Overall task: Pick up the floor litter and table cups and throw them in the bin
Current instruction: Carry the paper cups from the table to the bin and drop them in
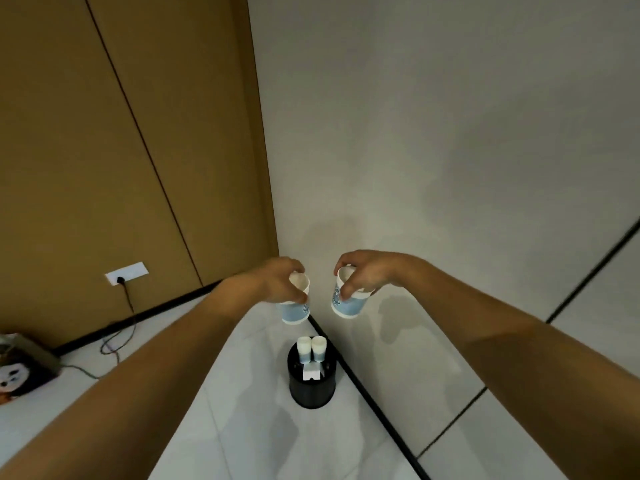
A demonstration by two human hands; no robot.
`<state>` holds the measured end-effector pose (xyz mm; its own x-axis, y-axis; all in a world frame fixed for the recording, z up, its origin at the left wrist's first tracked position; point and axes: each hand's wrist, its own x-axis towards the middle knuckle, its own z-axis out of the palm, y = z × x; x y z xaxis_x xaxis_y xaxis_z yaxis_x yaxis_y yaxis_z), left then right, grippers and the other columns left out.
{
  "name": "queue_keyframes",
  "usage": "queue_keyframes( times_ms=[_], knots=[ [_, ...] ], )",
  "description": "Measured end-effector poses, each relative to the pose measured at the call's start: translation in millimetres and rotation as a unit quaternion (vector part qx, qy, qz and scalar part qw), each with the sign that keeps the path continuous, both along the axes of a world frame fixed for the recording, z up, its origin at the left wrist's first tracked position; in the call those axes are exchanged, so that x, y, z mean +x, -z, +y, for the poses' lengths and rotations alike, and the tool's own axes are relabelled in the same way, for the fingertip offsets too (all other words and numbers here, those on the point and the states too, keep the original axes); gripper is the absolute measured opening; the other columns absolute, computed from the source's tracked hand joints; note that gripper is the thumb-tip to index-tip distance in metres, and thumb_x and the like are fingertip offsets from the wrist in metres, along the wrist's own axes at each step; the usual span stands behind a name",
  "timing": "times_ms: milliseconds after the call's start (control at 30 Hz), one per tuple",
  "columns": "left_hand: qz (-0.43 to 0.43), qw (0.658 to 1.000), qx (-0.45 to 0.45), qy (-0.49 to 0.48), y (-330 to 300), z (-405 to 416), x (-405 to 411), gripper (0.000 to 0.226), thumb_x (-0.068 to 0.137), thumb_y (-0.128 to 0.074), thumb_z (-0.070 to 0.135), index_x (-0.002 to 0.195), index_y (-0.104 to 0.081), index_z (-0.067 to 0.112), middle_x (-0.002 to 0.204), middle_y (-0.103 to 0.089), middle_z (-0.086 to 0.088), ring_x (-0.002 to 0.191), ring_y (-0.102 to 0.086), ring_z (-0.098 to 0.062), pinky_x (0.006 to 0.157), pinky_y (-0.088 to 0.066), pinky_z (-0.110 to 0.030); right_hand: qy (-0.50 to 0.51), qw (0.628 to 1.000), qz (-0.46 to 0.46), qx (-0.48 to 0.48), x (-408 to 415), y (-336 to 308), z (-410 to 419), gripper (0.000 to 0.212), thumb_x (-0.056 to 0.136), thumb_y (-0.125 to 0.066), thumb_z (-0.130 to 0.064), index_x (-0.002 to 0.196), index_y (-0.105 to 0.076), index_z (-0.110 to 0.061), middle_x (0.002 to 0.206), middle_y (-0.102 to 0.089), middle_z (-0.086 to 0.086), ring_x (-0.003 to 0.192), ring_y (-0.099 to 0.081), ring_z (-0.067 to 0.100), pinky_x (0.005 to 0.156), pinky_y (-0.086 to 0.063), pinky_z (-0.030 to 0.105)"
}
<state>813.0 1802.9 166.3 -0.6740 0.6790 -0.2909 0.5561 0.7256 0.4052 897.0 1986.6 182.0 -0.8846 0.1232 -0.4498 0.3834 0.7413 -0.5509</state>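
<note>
My left hand (273, 280) grips a blue-and-white paper cup (296, 311) by its rim, held in the air above the bin. A second paper cup (348, 304) of the same kind hangs from my right hand (367, 275), whose fingers pinch its rim. Below both stands a black round bin (311, 386) on the pale floor in the room's corner. Two upright paper cups (311, 348) and a folded white scrap of paper (310, 372) sit inside it. Both held cups are level with each other, a little apart.
A brown panelled wall (121, 133) is on the left with a white socket (126, 272) and a dark cable (114, 341) trailing over the floor. A box with a panda picture (20, 368) lies at the far left. A white wall (450, 150) with a black skirting line rises on the right.
</note>
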Motion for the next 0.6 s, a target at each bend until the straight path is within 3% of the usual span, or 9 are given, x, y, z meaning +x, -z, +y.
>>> queue_keyframes(
  times_ms=[100, 233, 333, 500, 600],
  knots=[
    [-0.02, 0.999, 0.008, -0.03, 35, 11, -60, 0.067, 0.079, -0.073, 0.036, 0.137, -0.046, 0.017, 0.138, -0.048, -0.004, 0.121, -0.048, -0.021, 0.092, -0.041, -0.025, -0.007, 1.0, -0.027, 0.002, -60, 40, 19, 0.051, 0.074, -0.079, -0.022, 0.119, -0.055, -0.025, 0.12, -0.05, 0.0, 0.107, -0.054, 0.023, 0.071, -0.054, 0.03],
    [-0.048, 0.998, -0.015, -0.042, 88, 33, -150, 0.065, 0.081, -0.073, 0.033, 0.137, -0.045, 0.017, 0.14, -0.044, -0.004, 0.125, -0.043, -0.021, 0.091, -0.036, -0.022, -0.017, 0.999, -0.048, 0.009, -146, 99, 45, 0.055, 0.076, -0.078, -0.024, 0.125, -0.053, -0.023, 0.125, -0.049, 0.001, 0.106, -0.052, 0.021, 0.078, -0.053, 0.032],
    [-0.073, 0.995, -0.013, -0.06, 128, 53, -214, 0.059, 0.079, -0.074, 0.032, 0.131, -0.05, 0.019, 0.135, -0.047, -0.004, 0.121, -0.046, -0.021, 0.089, -0.039, -0.024, -0.007, 0.998, -0.069, 0.013, -208, 137, 62, 0.055, 0.078, -0.076, -0.025, 0.127, -0.051, -0.021, 0.128, -0.05, 0.004, 0.107, -0.05, 0.022, 0.081, -0.049, 0.031],
    [-0.081, 0.992, -0.058, -0.075, 184, 82, -283, 0.065, 0.082, -0.069, 0.036, 0.138, -0.04, 0.019, 0.134, -0.044, -0.007, 0.125, -0.042, -0.026, 0.1, -0.043, -0.037, 0.018, 0.996, -0.09, 0.013, -277, 189, 87, 0.053, 0.079, -0.074, -0.023, 0.126, -0.05, -0.019, 0.125, -0.052, 0.006, 0.102, -0.049, 0.019, 0.078, -0.041, 0.026],
    [-0.088, 0.99, -0.076, -0.081, 218, 95, -305, 0.066, 0.084, -0.066, 0.037, 0.139, -0.036, 0.019, 0.135, -0.041, -0.006, 0.126, -0.039, -0.025, 0.1, -0.044, -0.036, 0.02, 0.992, -0.122, 0.017, -304, 220, 100, 0.056, 0.078, -0.074, -0.022, 0.127, -0.048, -0.019, 0.123, -0.05, 0.007, 0.099, -0.048, 0.019, 0.076, -0.041, 0.026]
  ],
)
